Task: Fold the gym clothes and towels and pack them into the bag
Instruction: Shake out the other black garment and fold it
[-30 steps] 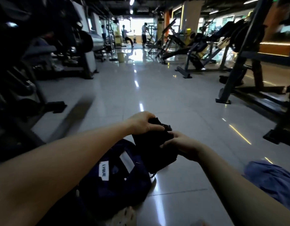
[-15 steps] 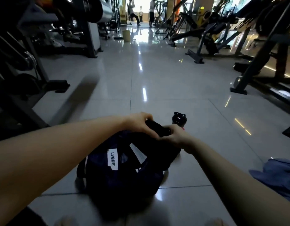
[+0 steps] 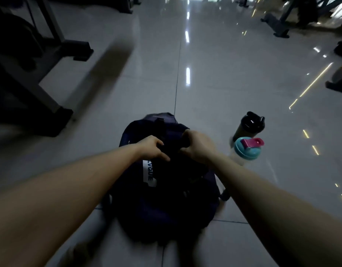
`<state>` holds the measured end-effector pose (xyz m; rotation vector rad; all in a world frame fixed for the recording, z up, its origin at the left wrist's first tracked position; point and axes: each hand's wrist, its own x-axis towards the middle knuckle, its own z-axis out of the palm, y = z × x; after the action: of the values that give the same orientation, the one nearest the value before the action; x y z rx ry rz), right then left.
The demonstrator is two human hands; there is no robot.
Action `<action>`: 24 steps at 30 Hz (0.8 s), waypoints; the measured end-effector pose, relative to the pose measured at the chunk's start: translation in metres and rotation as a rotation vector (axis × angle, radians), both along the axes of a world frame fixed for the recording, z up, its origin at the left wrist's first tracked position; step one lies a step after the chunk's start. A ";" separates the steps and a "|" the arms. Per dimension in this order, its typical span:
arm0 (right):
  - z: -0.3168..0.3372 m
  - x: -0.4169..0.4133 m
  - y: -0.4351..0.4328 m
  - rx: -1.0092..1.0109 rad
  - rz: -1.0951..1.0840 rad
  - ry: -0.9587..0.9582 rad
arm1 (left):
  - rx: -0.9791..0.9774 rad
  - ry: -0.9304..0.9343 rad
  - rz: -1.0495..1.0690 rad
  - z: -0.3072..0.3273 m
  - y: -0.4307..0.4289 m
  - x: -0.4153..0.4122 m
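A dark navy soft fabric bag (image 3: 166, 209) with a white lettered label (image 3: 148, 173) sits on the glossy grey tiled floor (image 3: 204, 83). At its top opening the left hand (image 3: 152, 149) and right hand (image 3: 197, 147) each have their fingers curled tight round what looks like a bundle of black cloth (image 3: 175, 154), though the dim light blurs its edges. Just right of the bag stand a black-lidded shaker bottle (image 3: 249, 128) and a teal-lidded clear bottle (image 3: 247, 149).

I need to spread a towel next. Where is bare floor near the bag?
Bare floor lies beyond the bag, between the machine foot and the black-lidded bottle, and left of the bag. Right of it is crowded: the teal-lidded bottle stands by the right hand, which grips a dark bundle.
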<state>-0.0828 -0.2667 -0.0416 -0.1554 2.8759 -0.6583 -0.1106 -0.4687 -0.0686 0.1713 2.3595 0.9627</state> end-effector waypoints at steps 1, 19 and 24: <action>-0.009 -0.002 -0.003 0.008 0.008 0.001 | -0.002 -0.027 0.026 -0.009 -0.002 -0.002; -0.055 -0.016 0.008 -0.047 -0.081 0.056 | -0.316 0.488 -0.301 -0.090 0.022 0.059; -0.055 0.002 0.037 0.159 -0.291 0.011 | -0.239 0.418 -0.287 -0.091 0.023 0.055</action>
<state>-0.0806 -0.2297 -0.0971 0.2883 2.9728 -0.4704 -0.0555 -0.4458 -0.1601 0.6515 2.7018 0.5396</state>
